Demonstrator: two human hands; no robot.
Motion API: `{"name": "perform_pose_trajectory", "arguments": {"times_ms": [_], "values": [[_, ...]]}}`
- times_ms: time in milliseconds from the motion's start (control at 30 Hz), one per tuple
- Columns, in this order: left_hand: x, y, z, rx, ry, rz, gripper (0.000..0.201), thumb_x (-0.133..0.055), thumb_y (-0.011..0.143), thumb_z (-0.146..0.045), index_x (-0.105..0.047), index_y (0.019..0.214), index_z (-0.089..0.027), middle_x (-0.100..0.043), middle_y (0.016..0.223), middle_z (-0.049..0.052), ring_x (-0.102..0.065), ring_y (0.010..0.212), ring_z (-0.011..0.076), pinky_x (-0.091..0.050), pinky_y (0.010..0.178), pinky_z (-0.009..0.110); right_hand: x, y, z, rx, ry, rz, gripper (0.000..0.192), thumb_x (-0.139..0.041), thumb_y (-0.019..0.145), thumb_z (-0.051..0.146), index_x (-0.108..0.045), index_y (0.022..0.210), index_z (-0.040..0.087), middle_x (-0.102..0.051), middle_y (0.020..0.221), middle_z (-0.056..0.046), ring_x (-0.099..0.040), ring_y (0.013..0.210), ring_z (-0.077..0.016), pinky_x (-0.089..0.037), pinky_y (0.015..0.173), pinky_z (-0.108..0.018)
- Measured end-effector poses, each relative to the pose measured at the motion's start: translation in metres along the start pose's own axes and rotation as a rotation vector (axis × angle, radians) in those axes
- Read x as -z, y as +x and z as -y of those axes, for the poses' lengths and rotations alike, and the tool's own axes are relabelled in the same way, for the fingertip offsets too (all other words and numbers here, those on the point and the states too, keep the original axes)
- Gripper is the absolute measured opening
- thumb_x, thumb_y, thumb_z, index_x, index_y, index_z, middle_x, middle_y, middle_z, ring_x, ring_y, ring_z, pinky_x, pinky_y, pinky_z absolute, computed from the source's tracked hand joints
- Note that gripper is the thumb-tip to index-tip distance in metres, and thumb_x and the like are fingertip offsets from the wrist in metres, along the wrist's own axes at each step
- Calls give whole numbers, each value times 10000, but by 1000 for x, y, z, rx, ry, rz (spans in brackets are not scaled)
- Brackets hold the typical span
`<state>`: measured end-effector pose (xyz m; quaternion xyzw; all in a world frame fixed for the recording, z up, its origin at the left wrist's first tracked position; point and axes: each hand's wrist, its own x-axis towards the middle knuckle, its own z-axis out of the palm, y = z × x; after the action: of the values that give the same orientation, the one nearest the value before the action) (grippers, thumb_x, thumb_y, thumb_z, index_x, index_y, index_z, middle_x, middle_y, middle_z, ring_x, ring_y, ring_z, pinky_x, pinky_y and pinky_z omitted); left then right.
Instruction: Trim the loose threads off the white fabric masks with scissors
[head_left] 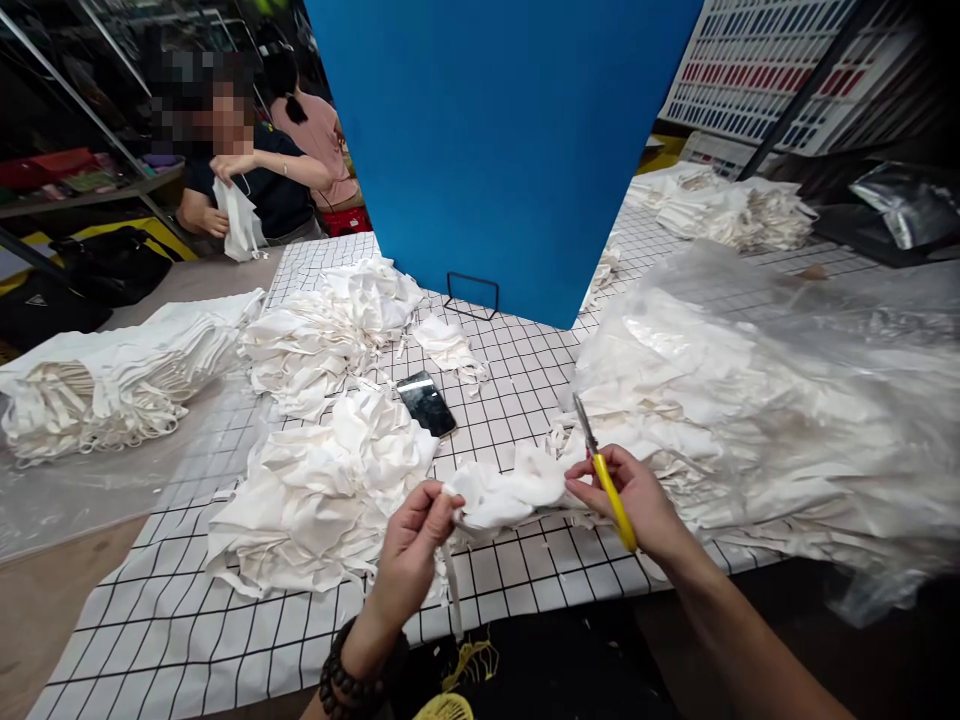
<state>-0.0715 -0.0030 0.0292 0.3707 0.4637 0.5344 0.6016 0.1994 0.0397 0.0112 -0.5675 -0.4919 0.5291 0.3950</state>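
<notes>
Head view: snips [606, 478] half hidden by right hand [637, 500].

Your two arms enter from the bottom edge of the frame, both bare from the wrist up as far as the picture shows, with no sleeve, glove or watch on either. On your left wrist, at the lower middle of the frame, you wear a bracelet [346, 682] of dark, round, glossy beads wound in more than one strand, sitting just below your left hand [411, 550]. Your right hand [637, 500], to the right of centre, carries no ring or band that can be made out, and its forearm runs off plain toward the lower right corner.
</notes>
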Motion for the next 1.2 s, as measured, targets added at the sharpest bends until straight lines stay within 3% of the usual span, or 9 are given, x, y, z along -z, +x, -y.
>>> {"name": "perform_pose_trajectory", "arguments": {"times_ms": [133,267,433,567,667,767,900,1067,1200], "values": [[15,0,-15,-21,-120,-115,229,-752,773,-354,-674,889,-173,-602,780,9,-473,645,83,-393,596,181,-13,8,-17,26,-95,-27,423,-795,677,439,-503,886,216,-688,981,-82,-649,884,-235,-525,765,-361],[18,-7,-17,39,-65,-71,225,-733,776,-353,-668,847,-150,-599,753,24,-452,631,93,-366,577,194,-31,14,-16,152,-191,-149,355,-702,759,362,-497,1013,223,-665,1050,-83,-639,879,-211,-516,750,-327],[24,-16,-8,-4,96,-7,236,-654,812,-359,-622,725,-143,-503,647,6,-387,600,109,-317,565,225,-46,27,2,195,-323,171,313,-711,671,208,-572,950,218,-668,919,-26,-605,788,-180,-485,715,-305],[36,-26,-11,-56,140,42,259,-614,818,-357,-565,658,-159,-439,633,0,-360,603,126,-292,564,246,-39,47,17,147,-290,227,211,-728,639,250,-581,779,192,-622,699,6,-553,588,-145,-462,562,-283],[41,-31,-13,-69,72,79,281,-605,778,-373,-518,605,-170,-397,602,-2,-337,585,134,-273,547,258,-25,70,37,161,-206,194,249,-659,726,376,-547,863,200,-593,698,20,-513,522,-119,-463,525,-277],[39,-30,-12,-56,18,76,275,-578,762,-370,-489,587,-178,-382,605,1,-330,577,140,-268,536,266,-18,92,52,191,-171,50,294,-608,773,423,-485,943,217,-617,829,-7,-561,623,-134,-487,613,-293],[38,-25,-5,-107,54,3,264,-567,778,-355,-495,596,-177,-384,617,2,-346,600,146,-293,560,268,-24,97,44,164,-259,-67,316,-672,730,360,-492,950,222,-638,994,-50,-601,827,-188,-474,710,-318],[55,-24,7,-123,156,-229,261,-592,813,-348,-509,628,-184,-420,624,-10,-386,601,140,-337,566,253,-30,59,15,64,-378,150,214,-688,698,271,-556,856,212,-664,828,-2,-598,720,-172,-455,636,-280],[73,-19,12,-65,278,-442,253,-538,859,-415,-552,743,-191,-547,682,7,-521,647,171,-442,638,284,-38,24,-2,11,-399,280,296,-717,649,211,-575,908,213,-669,846,-1,-595,716,-170,-451,635,-272]]}}
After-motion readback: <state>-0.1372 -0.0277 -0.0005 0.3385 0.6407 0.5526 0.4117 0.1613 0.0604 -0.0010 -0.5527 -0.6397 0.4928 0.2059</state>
